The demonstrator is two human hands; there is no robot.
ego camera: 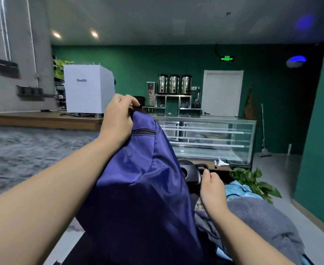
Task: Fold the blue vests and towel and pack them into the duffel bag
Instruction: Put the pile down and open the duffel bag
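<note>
The duffel bag (142, 188) runs off the bottom edge, so its base stays unseen, and it covers whatever lies under it. The left hand (117, 119) hides the bag's top end, and what its fingers pinch there is too dark to tell. The grey towel (262, 222) and a light blue vest (239, 192) show only in part, near right, behind the right hand (212, 190). The lettering on the far white machine (88, 87) is blurred.

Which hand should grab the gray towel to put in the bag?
Probably the right hand. It hovers just above the gray towel, pinching only a black strap. The left hand is busy gripping the top of the blue duffel bag.
</note>
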